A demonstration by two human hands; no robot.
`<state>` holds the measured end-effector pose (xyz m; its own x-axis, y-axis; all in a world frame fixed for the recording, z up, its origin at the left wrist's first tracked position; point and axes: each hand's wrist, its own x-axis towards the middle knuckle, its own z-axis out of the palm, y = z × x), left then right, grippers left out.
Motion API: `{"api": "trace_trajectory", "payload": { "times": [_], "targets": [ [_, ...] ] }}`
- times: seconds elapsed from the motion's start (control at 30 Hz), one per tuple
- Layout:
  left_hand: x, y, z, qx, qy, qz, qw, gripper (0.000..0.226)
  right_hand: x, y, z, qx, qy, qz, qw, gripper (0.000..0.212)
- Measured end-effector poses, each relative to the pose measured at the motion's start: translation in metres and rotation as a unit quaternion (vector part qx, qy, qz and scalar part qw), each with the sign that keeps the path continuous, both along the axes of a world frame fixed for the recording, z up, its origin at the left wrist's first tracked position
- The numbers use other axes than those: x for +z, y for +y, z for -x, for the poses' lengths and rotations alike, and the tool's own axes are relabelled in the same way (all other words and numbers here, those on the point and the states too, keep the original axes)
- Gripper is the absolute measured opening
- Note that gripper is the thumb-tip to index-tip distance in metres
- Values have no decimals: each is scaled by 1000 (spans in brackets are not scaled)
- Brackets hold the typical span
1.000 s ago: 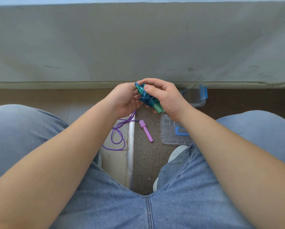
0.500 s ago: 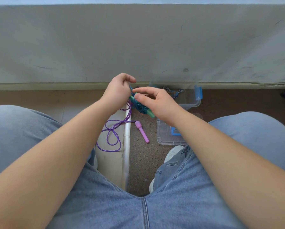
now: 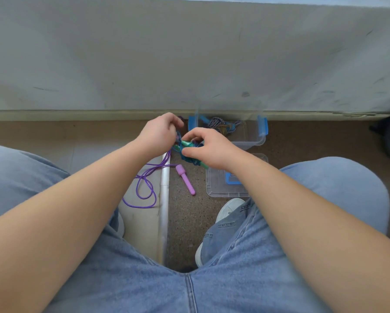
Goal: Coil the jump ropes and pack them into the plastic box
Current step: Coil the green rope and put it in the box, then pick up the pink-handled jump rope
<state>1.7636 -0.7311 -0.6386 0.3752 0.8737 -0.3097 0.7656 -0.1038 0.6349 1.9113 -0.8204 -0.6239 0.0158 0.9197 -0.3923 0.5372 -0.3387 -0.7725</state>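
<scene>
A blue jump rope (image 3: 189, 155) with green handles is bundled between my hands above the floor. My right hand (image 3: 208, 149) grips the bundle, thumb and fingers curled round the handles. My left hand (image 3: 161, 134) pinches a strand of the blue cord at the bundle's left side. A purple jump rope (image 3: 145, 188) lies loose on the floor below, its pink handle (image 3: 185, 179) beside it. The clear plastic box (image 3: 255, 140) with blue clips stands by the wall and holds another coiled rope (image 3: 221, 125).
The box's clear lid (image 3: 218, 188) with a blue latch lies on the floor under my right wrist. A metal floor strip (image 3: 164, 199) runs between my knees. My shoe (image 3: 230, 207) sits near the lid. A grey wall rises right behind the box.
Both hands drifted slightly lower and right with the blue bundle. My left hand lifted from cupping the bundle to pulling a strand at its side.
</scene>
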Motion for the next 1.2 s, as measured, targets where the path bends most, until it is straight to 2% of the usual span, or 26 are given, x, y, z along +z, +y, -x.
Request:
{"api": "trace_trajectory", "payload": {
  "times": [0.1,0.23,0.3,0.37,0.47,0.57,0.6,0.67,0.83,0.97,1.1,1.2],
  "targets": [
    [-3,10,-9,36,-84,87,992,40,-14,13,-7,-62,-7,37,997,27],
    [-13,22,-17,76,-114,151,979,34,-36,33,-22,-199,23,73,977,31],
    [-24,26,-18,86,-115,175,974,36,-49,42,-28,-269,29,62,961,34],
    [-38,27,-20,95,-108,195,970,38,-62,50,-34,-344,47,40,937,35],
    [-58,29,-21,114,-117,222,961,36,-76,61,-45,-460,100,24,882,33],
    [-77,31,-19,138,-122,242,953,34,-89,71,-51,-526,180,24,831,48],
    [-83,32,-18,148,-127,249,949,33,-93,74,-52,-533,189,29,824,53],
    [-94,32,-15,167,-134,264,940,35,-106,77,-49,-523,165,42,835,54],
    [-123,32,-2,197,-117,308,923,32,-141,77,-25,-387,71,118,912,17],
    [-152,36,10,206,-83,329,918,31,-174,80,1,-211,16,222,952,22],
    [-187,44,19,207,-48,325,922,31,-208,75,20,-32,-82,284,955,24],
    [-215,56,21,203,-23,302,931,28,-235,71,24,13,-134,307,942,39]
  ]
}}
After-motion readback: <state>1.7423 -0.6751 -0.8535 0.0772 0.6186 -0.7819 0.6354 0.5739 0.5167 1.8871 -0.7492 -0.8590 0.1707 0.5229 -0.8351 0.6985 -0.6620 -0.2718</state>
